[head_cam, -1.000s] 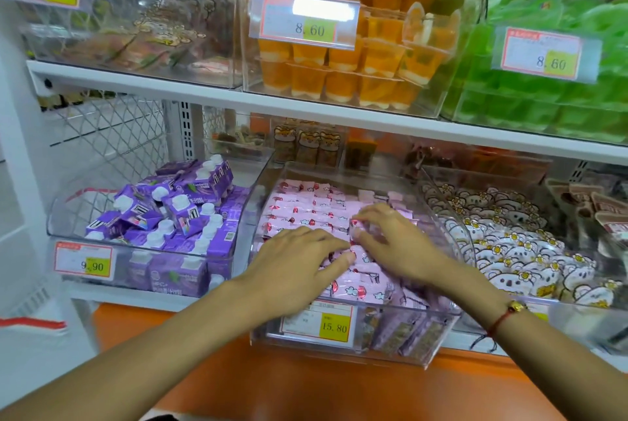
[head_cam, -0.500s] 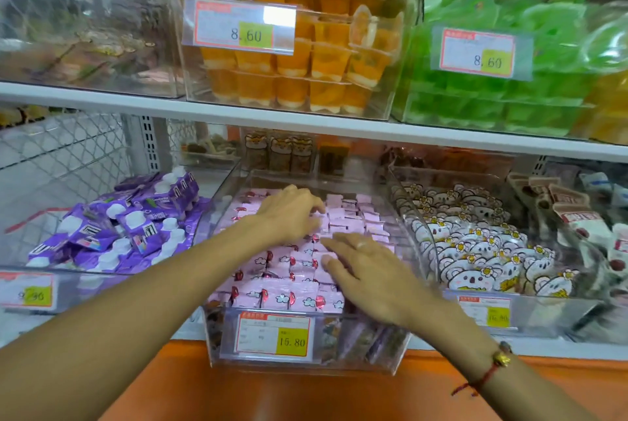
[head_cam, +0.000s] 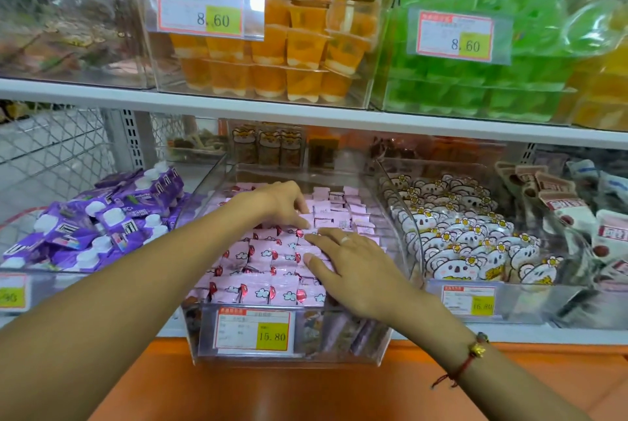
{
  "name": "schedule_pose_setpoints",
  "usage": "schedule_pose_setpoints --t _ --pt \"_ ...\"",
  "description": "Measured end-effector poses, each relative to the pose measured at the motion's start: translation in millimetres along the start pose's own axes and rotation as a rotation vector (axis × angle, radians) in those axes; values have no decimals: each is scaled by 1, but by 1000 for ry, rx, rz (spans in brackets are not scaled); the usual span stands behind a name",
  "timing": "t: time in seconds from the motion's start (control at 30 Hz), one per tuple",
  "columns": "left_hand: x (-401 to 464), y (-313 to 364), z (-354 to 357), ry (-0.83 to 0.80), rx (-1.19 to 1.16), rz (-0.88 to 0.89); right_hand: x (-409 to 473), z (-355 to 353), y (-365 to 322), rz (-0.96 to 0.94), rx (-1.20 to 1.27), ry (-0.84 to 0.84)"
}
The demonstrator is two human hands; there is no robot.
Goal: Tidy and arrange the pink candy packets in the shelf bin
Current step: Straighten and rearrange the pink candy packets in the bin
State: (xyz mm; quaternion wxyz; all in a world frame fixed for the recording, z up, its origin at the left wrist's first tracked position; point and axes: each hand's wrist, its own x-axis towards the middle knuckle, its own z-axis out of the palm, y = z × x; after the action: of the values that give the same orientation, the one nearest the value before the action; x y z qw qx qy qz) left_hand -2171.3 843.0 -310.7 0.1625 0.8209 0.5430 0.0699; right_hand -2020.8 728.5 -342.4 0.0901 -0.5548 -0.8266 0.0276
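- Since a second ago, the left hand (head_cam: 283,203) has reached to the far rows of pink candy packets (head_cam: 268,257), fingers curled onto them.
- Right hand (head_cam: 350,262) lies flat, fingers straight, pressing packets in the clear bin (head_cam: 339,346); tidying moves backward.

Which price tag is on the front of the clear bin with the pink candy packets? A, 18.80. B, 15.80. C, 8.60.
B: the price tag on the front wall of the clear bin under the pink candy packets reads 15.80.
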Motion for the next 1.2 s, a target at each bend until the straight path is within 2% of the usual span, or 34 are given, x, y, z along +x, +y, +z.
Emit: schedule_pose_setpoints --t 0.07,0.23,0.4,0.47,0.57,0.67,0.73,0.77,0.87,0.93,1.0,1.07,1.13,1.2 --pt "0 -1 -1 -16 -1 5 -1 0 0 2 5 2" --pt "-5 -4 3 99 -121 19 -1 1 -1 9 14 8" --pt "-11 3 5 383 -225 37 0 2 0 3 11 5" --pt "-16 11 -2 513 -386 -21 0 2 0 3 18 1" --pt "-31 17 -10 610 -740 -87 1 2 1 -2 10 9" --pt "-62 18 -5 766 -980 -117 -1 1 0 -17 18 8" --pt "-85 18 0 880 -1128 -136 -2 -3 -2 -20 92 83" --pt "-95 18 1 904 -1205 -141 -2 -6 -3 -19 140 176" --pt "-116 17 5 827 -1422 -175 -3 -18 -11 -47 271 488" --pt "-121 19 9 723 -1545 -230 -4 -25 -19 -127 338 547" --pt "-124 22 9 615 -1689 -257 -5 -26 -25 -198 303 568" --pt "-125 25 8 539 -1785 -267 -5 -26 -24 -206 332 589" --pt "-126 24 7 520 -1762 -261 -5 -28 -23 -140 613 541" --pt "-126 21 7 534 -1595 -215 -4 -33 -22 30 1053 423"
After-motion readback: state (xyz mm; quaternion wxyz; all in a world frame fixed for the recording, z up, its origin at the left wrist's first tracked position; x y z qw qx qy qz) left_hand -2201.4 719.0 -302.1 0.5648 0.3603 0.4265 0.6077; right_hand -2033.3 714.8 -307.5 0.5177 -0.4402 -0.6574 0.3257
